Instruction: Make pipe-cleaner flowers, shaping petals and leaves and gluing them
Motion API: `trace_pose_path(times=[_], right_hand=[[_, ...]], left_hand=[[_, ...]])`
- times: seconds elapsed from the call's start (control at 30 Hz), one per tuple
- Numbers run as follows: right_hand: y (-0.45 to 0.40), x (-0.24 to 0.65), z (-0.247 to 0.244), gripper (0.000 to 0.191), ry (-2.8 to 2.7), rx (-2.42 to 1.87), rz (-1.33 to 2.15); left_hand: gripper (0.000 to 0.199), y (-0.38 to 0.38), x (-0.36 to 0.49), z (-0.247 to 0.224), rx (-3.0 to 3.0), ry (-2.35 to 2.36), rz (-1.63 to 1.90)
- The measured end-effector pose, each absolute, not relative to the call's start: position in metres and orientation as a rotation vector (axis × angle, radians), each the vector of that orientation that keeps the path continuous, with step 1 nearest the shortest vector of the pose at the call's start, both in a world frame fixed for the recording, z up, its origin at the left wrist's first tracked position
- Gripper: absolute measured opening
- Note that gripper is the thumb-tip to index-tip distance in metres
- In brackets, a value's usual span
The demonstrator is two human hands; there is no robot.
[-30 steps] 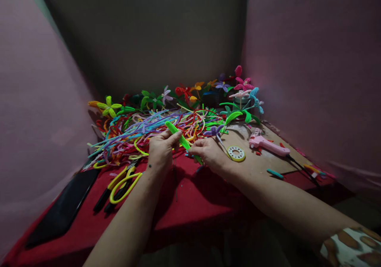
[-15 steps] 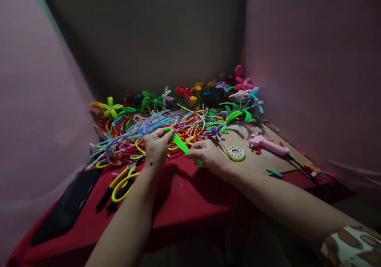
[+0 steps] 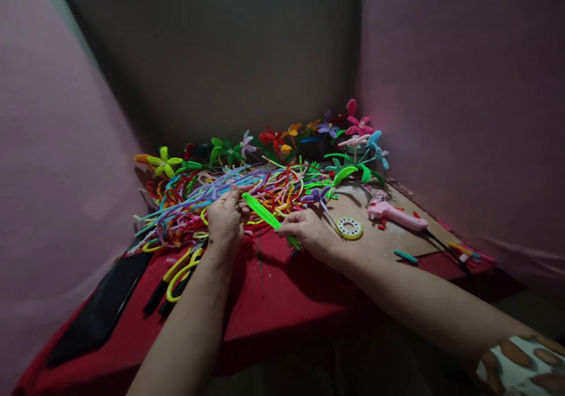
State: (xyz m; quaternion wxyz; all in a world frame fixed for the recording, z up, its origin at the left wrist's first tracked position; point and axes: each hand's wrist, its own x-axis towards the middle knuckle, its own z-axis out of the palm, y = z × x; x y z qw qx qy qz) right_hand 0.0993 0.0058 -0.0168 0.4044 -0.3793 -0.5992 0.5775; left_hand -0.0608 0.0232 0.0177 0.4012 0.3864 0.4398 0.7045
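My right hand (image 3: 308, 230) pinches the lower part of a bright green pipe-cleaner leaf (image 3: 261, 210), which slants up to the left above the red cloth. Just left of the leaf's upper tip is my left hand (image 3: 226, 215), its thumb raised and its fingers loosely bent, with nothing seen in them. Behind both hands lies a tangled heap of coloured pipe cleaners (image 3: 247, 179). A purple pipe-cleaner flower (image 3: 316, 195) rests beyond my right hand, and thin wire stems (image 3: 260, 263) lie on the cloth between my forearms.
Yellow-handled pliers (image 3: 179, 275) and a black flat case (image 3: 99, 310) lie on the red cloth (image 3: 282, 319) at left. On the brown board (image 3: 379, 246) at right are a tape roll (image 3: 349, 228) and a pink glue gun (image 3: 399, 215). Finished flowers (image 3: 271, 139) line the back.
My left hand has let go of the leaf's upper end and shifted slightly left, so the tip now shows. The right hand keeps its hold in about the same place.
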Motion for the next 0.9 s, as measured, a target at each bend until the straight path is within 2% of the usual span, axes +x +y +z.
trace_pose_path(times=[0.1,0.27,0.33,0.6,0.7,0.9], right_hand=[[0.005,0.099,-0.014,0.015,-1.472,-0.969,1.445],[0.005,0.099,-0.015,0.016,-1.47,-0.934,1.428],[0.006,0.099,-0.017,0.016,-1.497,-0.93,1.413],[0.009,0.096,-0.023,0.017,-1.573,-0.975,1.304],[0.008,0.097,-0.024,0.019,-1.589,-0.972,1.264],[0.003,0.101,-0.023,0.019,-1.756,-0.932,0.688]], left_hand=[[0.032,0.021,-0.06,0.02,0.905,1.035,1.688],[0.03,0.012,-0.049,0.013,1.16,1.104,1.177],[0.031,0.01,-0.044,0.01,1.266,1.166,1.084],[0.027,0.014,-0.036,0.003,1.414,1.369,1.21],[0.034,0.014,-0.037,0.004,1.443,1.395,1.143],[0.037,0.011,-0.041,0.006,1.366,1.173,1.096]])
